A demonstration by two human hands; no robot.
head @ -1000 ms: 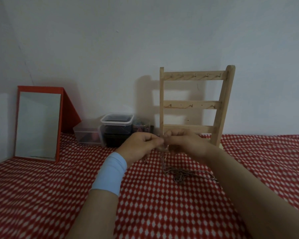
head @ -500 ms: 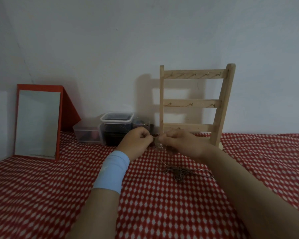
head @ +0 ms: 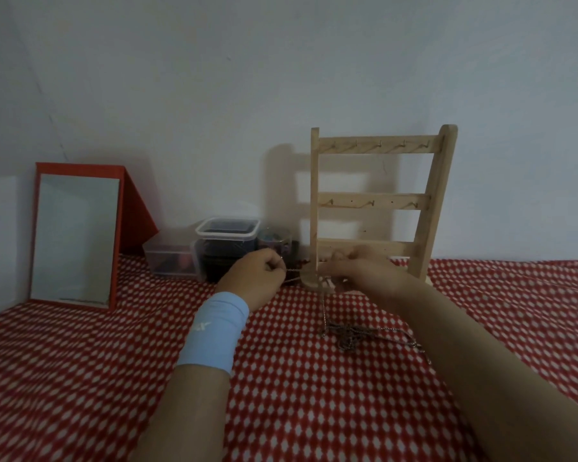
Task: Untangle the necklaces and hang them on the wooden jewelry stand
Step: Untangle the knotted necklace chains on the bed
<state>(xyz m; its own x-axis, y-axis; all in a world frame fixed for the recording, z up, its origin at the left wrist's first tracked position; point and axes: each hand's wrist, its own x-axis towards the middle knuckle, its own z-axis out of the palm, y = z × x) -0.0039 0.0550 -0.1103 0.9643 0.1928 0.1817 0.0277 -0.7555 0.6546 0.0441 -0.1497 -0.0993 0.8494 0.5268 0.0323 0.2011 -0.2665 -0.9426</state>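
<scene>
Necklaces (head: 347,335) stretch between left hand (head: 259,278) and right hand (head: 364,273).

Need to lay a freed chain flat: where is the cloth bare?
Bare cloth: the stretch between the mirror and the left hand, and right of the wooden stand. Crowded: the tangled necklaces by the right hand, and the plastic boxes left of the stand.
</scene>
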